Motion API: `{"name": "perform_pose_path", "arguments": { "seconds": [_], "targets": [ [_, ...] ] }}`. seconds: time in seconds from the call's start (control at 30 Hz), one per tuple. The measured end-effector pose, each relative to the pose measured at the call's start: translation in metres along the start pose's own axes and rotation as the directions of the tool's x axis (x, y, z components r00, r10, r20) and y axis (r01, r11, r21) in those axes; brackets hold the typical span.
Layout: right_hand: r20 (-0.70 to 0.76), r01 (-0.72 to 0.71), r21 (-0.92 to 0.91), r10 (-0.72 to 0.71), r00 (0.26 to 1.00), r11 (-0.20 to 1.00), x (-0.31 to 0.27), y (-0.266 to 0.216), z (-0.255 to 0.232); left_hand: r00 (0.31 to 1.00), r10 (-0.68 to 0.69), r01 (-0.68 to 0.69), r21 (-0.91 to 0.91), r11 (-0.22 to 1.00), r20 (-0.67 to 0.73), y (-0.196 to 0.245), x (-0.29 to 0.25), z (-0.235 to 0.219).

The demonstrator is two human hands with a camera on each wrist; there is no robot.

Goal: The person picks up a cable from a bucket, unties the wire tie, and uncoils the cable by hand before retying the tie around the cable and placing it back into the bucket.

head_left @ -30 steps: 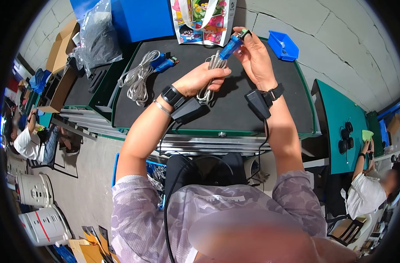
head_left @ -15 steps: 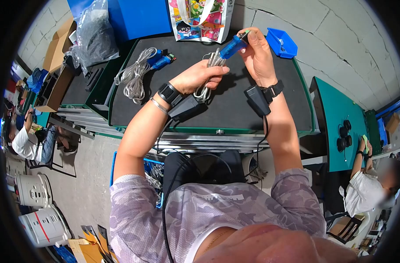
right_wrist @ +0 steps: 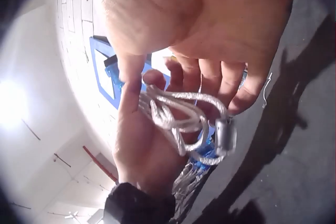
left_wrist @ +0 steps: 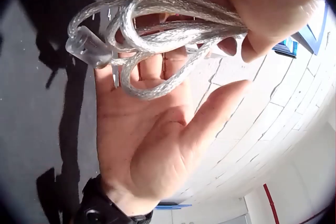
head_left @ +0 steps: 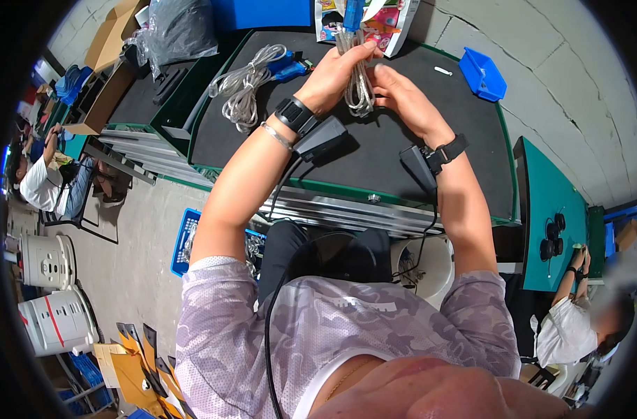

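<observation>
The cable [head_left: 360, 94] is held up over the counter [head_left: 458, 140], in a coil whose loops hang toward the near side while its blue plug [head_left: 353, 15] points to the far side, in front of the bag [head_left: 384, 28]. The left hand [head_left: 332, 77] pinches the coil between thumb and fingers, close below the plug; that seems the right spot, since a firm hold there should stop the loops from fanning out. The right hand [head_left: 410, 101] has its fingers spread behind the loops and its thumb apart, gripping nothing; whether the fingertips touch the cable, I cannot tell. For neat handling, the right fingers would do best to gather all the loops at once, with the thumb closing over them evenly, because one missed strand could snag or slip loose. The clear sleeve [left_wrist: 86, 45] at the end of a loop looks stiff and may swing, so it is worth tucking in line with the coil. Lifting well apart from the other bundle [head_left: 245, 91], to the left on the counter, should avoid tangling the two.
</observation>
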State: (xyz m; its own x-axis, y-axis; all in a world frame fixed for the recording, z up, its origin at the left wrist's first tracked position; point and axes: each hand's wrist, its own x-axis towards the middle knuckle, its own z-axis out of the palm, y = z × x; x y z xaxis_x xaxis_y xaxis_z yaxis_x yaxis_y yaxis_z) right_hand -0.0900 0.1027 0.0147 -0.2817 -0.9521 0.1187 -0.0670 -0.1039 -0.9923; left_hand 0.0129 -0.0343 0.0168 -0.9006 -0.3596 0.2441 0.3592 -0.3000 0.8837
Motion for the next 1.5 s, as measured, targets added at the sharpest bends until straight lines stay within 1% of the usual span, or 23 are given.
{"name": "perform_pose_path", "arguments": {
  "seconds": [0.07,0.1,0.2,0.23,0.33,0.37,0.4,0.47,0.5,0.53,0.6,0.63,0.67,0.7,0.73,0.8,0.83,0.87,0.97,1.2,1.37,1.47,1.5],
  "targets": [
    [0.007,0.031,-0.052,-0.030,1.000,0.998,-0.001,0.003,0.009,0.998,-0.035,0.031,0.082,0.996,0.042,0.001,-0.002,0.001],
    [0.012,0.065,-0.104,-0.065,0.998,0.992,-0.002,0.004,0.012,0.996,0.020,-0.037,0.198,0.980,0.089,-0.004,0.002,-0.003],
    [0.049,0.083,-0.097,-0.079,0.996,0.992,-0.003,0.008,0.017,0.991,-0.011,-0.027,0.277,0.960,0.135,-0.006,0.001,-0.001],
    [0.060,0.083,-0.152,-0.075,0.995,0.985,-0.002,0.012,0.013,0.989,0.015,-0.052,0.256,0.965,0.145,-0.010,0.002,-0.002],
    [0.060,0.061,-0.141,-0.053,0.997,0.988,0.000,0.014,0.008,0.990,0.059,-0.087,0.231,0.969,0.128,-0.012,0.003,0.002],
    [0.049,0.068,-0.105,-0.064,0.997,0.992,-0.002,0.008,0.012,0.980,0.013,-0.068,0.273,0.960,0.199,-0.005,0.000,-0.001],
    [0.051,0.065,-0.104,-0.060,0.997,0.992,-0.002,0.003,0.011,0.961,-0.094,0.032,0.236,0.971,0.259,0.001,-0.001,-0.005],
    [-0.023,0.151,-0.047,-0.153,0.988,0.987,0.000,-0.001,-0.002,0.935,0.014,-0.076,0.160,0.984,0.354,-0.006,0.019,-0.027],
    [-0.048,0.200,-0.042,-0.202,0.978,0.979,0.002,0.000,-0.012,0.985,0.060,-0.075,0.090,0.993,0.162,-0.001,0.018,-0.021],
    [-0.137,0.233,-0.037,-0.236,0.962,0.972,0.005,0.003,-0.021,0.985,0.059,-0.073,0.086,0.994,0.160,0.002,0.020,-0.032],
    [-0.254,0.260,0.028,-0.245,0.936,0.965,0.007,0.003,-0.033,0.996,0.074,-0.083,0.269,0.960,0.042,0.001,0.023,-0.045],
    [-0.327,0.273,0.056,-0.241,0.914,0.960,0.006,0.002,-0.034,0.996,0.075,-0.084,0.272,0.959,0.045,-0.007,0.028,-0.052],
    [-0.328,0.277,0.055,-0.245,0.913,0.959,0.007,0.003,-0.037,0.999,0.031,-0.034,0.538,0.842,0.013,-0.013,0.029,-0.052],
    [-0.334,0.279,0.052,-0.247,0.910,0.959,0.009,0.007,-0.041,1.000,0.001,0.023,0.756,0.655,-0.032,-0.017,0.030,-0.053],
    [-0.338,0.280,0.048,-0.249,0.908,0.959,0.010,0.010,-0.043,0.996,0.042,0.046,0.882,0.469,-0.074,-0.026,0.028,-0.050],
    [-0.338,0.257,0.024,-0.234,0.911,0.966,0.008,0.007,-0.036,0.996,0.072,-0.066,0.990,0.122,0.058,-0.040,0.033,-0.053],
    [-0.327,0.203,-0.004,-0.194,0.925,0.979,0.007,0.005,-0.032,1.000,-0.004,0.013,0.987,0.159,-0.013,-0.041,0.037,-0.050],
    [-0.317,0.150,-0.033,-0.153,0.936,0.988,0.006,0.005,-0.030,0.999,-0.011,0.033,0.991,0.126,-0.032,-0.039,0.036,-0.043],
    [-0.225,0.148,-0.112,-0.170,0.959,0.983,0.009,0.012,-0.028,0.997,-0.066,0.035,0.999,-0.018,-0.036,-0.033,0.028,-0.029],
    [-0.154,0.145,-0.118,-0.163,0.975,0.982,0.010,0.011,-0.022,1.000,-0.030,0.001,1.000,0.025,0.000,-0.044,0.035,-0.045],
    [-0.261,0.068,-0.076,-0.086,0.961,0.995,0.008,0.008,-0.031,0.997,-0.031,-0.067,0.998,-0.020,0.066,-0.041,0.032,-0.048],
    [-0.237,0.047,0.010,-0.043,0.971,0.999,0.005,0.005,-0.031,0.997,-0.012,-0.079,0.996,-0.049,0.078,-0.043,0.031,-0.049],
    [-0.190,0.063,0.013,-0.059,0.980,0.998,0.006,0.006,-0.034,0.998,0.000,-0.065,0.997,0.036,0.065,-0.042,0.031,-0.049]
  ]
}}
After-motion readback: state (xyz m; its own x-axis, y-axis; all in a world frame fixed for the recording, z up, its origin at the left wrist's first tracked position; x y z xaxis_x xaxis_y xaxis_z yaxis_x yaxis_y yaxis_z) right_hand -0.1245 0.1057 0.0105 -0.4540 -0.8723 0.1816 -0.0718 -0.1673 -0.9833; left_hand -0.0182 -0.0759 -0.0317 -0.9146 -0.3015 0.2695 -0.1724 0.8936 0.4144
